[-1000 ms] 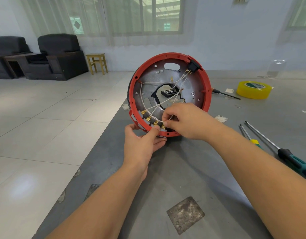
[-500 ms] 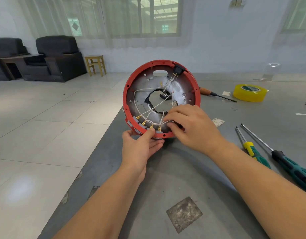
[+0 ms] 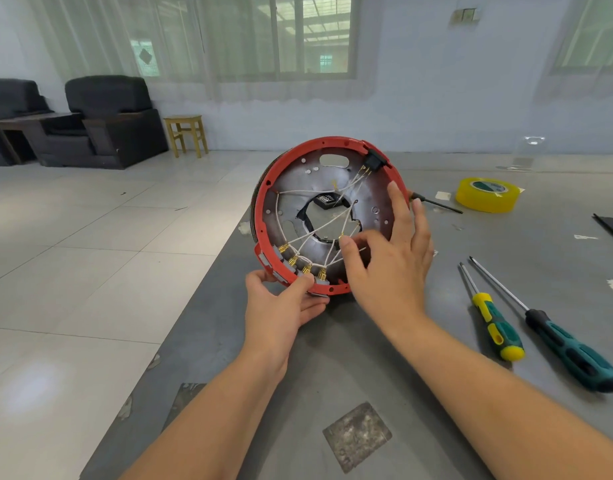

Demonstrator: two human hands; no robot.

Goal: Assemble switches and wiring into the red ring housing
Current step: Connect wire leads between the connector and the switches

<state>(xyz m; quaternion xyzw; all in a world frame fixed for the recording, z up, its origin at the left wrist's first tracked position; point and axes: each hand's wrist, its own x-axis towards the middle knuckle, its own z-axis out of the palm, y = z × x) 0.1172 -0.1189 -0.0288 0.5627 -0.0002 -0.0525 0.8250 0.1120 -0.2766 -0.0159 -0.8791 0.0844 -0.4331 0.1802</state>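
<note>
Here, red ring housing (image 3: 263, 202) upright, open face toward camera.

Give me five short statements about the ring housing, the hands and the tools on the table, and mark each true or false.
1. The left hand grips the lower rim of the red ring housing. True.
2. The right hand holds a screwdriver. False: its fingers are spread over the white wires inside the housing.
3. The yellow tape roll lies on the table to the right of the housing. True.
4. The housing lies flat on the table. False: it is tilted up, with its open side towards the camera.
5. Both screwdrivers lie left of the housing. False: they lie to its right.
</note>
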